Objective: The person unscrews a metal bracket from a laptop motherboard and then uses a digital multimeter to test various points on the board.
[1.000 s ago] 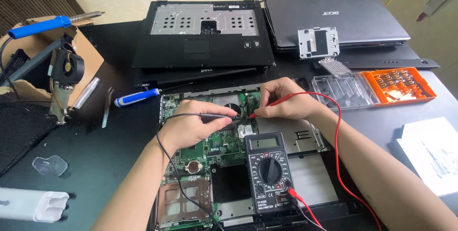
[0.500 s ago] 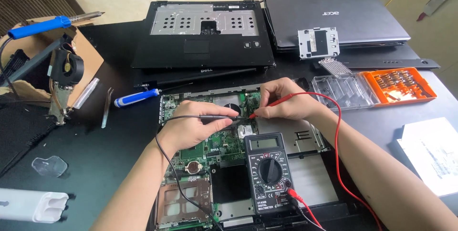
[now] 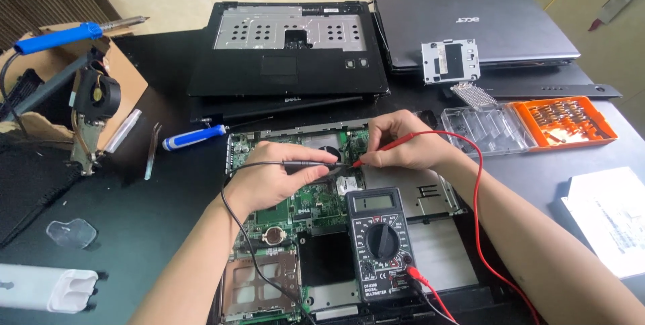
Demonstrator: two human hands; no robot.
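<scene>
Nothing shifts: left hand (image 3: 275, 177) still pinches the black probe (image 3: 306, 163), right hand (image 3: 403, 144) the red probe (image 3: 386, 147), both tips held together on the green motherboard (image 3: 295, 204) above the multimeter (image 3: 379, 241), so the probing carries on.

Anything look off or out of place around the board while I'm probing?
Nothing looks spilled or broken. The left hand holds the black probe, the right hand the red probe, tips meeting on the green motherboard. The multimeter lies flat over the board's edge.
</scene>
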